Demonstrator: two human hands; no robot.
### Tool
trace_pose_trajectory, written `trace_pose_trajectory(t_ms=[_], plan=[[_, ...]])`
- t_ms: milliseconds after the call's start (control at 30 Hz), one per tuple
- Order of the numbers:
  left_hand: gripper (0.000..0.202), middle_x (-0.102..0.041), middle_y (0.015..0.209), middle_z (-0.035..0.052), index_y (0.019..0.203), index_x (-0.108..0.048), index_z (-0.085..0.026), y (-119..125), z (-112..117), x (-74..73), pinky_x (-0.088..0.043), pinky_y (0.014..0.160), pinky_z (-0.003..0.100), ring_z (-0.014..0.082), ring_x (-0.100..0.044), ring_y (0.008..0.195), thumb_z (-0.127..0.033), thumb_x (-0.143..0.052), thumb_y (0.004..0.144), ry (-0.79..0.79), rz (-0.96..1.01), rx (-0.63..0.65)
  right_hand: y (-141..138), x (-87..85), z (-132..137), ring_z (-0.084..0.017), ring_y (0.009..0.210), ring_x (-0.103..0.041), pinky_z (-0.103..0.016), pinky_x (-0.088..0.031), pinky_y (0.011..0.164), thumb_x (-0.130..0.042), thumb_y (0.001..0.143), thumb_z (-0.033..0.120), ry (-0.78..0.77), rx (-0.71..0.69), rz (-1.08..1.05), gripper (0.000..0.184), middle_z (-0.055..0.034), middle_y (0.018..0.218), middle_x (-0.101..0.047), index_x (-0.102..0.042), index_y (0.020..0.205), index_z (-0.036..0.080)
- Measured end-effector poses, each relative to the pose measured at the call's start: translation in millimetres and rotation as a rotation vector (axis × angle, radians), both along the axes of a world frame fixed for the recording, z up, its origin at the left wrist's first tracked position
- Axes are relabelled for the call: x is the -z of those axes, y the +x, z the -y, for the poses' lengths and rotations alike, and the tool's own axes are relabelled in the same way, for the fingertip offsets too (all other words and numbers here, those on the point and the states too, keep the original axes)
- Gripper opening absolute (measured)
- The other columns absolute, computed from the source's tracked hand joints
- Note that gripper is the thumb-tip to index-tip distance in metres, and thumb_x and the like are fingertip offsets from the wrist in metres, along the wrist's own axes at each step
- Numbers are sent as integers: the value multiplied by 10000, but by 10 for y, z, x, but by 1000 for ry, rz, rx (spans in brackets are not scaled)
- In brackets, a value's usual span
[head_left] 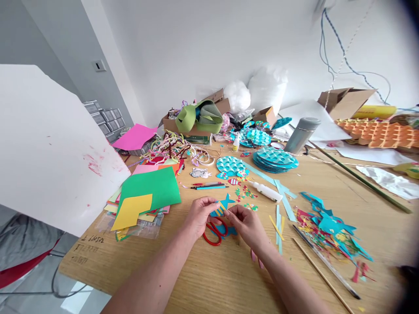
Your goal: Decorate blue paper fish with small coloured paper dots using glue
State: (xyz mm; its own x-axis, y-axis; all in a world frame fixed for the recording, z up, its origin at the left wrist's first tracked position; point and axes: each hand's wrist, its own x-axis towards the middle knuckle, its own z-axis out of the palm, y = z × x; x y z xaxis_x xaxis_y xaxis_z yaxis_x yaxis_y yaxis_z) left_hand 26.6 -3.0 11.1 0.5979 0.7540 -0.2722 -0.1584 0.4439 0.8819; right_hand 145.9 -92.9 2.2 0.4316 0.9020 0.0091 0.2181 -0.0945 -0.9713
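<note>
Between my two hands is a small blue paper fish with yellow stripes. My left hand pinches its left part between thumb and fingers. Fingertips of my right hand are closed at its right lower side, on a yellow strip or the fish's edge. Red-handled scissors lie on the table just below, partly hidden by my left hand, with blue paper under them. Beyond my hands are small coloured paper bits, a white glue bottle and several pens.
Coloured paper sheets are stacked at left beside a large white board. Blue scalloped discs and a grey flask stand further back. Blue and red scraps, a brush and a wooden stick lie at right.
</note>
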Motion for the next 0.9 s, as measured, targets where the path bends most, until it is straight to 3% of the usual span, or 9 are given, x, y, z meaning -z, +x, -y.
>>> trace_pose_trajectory(t_ms=[900], plan=[[377, -638, 676, 29, 735, -656, -91, 3, 33, -30, -503, 419, 224, 110, -582, 501, -354, -825, 524, 2, -15, 65, -29, -24, 7, -93, 467, -385, -238, -310, 444, -607, 653, 675, -21, 31, -85, 506, 17, 501, -495, -545, 627, 173]])
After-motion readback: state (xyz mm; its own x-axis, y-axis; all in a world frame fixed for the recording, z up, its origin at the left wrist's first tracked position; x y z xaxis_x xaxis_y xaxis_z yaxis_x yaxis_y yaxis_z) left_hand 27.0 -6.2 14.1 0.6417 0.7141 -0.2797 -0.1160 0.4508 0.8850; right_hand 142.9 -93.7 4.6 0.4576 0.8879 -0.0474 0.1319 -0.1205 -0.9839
